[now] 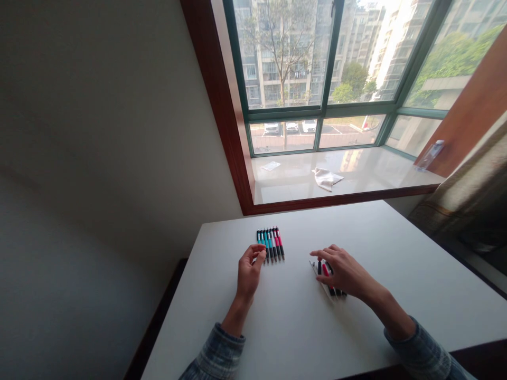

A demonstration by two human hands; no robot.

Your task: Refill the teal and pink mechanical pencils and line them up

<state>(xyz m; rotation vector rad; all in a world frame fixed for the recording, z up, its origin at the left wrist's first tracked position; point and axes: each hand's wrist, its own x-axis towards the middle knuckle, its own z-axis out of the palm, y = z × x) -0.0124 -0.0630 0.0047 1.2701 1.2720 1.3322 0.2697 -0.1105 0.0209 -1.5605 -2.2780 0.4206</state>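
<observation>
Several click pens [271, 244] lie side by side in a neat row on the white table [293, 327], teal at the left, then pale, then pink-red at the right. My left hand [249, 269] is at the row's left end, its fingers curled and the thumb close to the index finger. Whatever may be between those fingertips is hidden. Over a loose group of pens [326, 272], partly covered, hovers my right hand [343, 272] with thumb and index finger spread apart. Black, pink-red and white barrels show beneath it.
Behind the table's far edge is a window sill [289, 184] with a crumpled white cloth [327, 179], a flat white packet [271, 165] and a clear bottle [430, 155]. A curtain [451, 192] hangs at the right. A bare wall [119, 132] stands on the left.
</observation>
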